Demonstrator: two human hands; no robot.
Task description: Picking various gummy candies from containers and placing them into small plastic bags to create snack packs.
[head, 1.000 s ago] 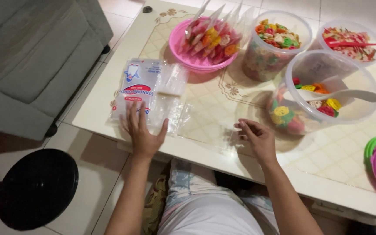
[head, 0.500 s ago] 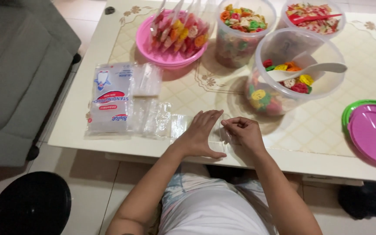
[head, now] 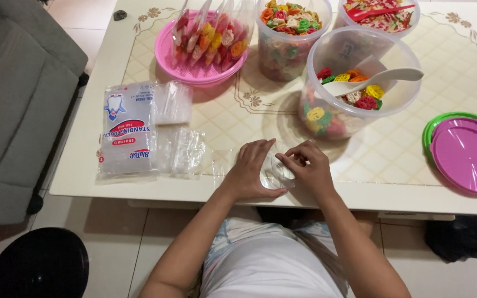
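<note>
Both hands meet at the near edge of the table (head: 233,118), working one clear pouch (head: 276,172). The left hand (head: 252,171) lies half curled with its fingers bent onto the pouch's left side, thumb pressed at its lower edge. The right hand (head: 307,168) is curled tighter, its fingertips pinching the pouch's upper right edge. The pouch sits between the two hands, touching the tabletop; whether its mouth is open cannot be told.

Just left of the left hand lie two loose heaps of empty clear bags: one (head: 186,152) near the table edge, one (head: 173,102) above it. Beside them rests one flat printed pack (head: 127,132) of pouches.

Farther out stand three clear tubs of coloured crackers. The nearest tub (head: 360,83) is partly filled and holds one white scoop (head: 374,81). The second tub (head: 289,33) is heaped full. The third tub (head: 376,14), at the far edge, holds one red spoon (head: 379,11).

One pink bowl (head: 200,52) at the far left holds several filled pouches standing upright; their number cannot be counted.

At the right edge lie two lids stacked, one pink lid (head: 470,157) on one green lid (head: 432,129).

On the floor, one grey sofa (head: 17,99) and one black stool (head: 34,265).
</note>
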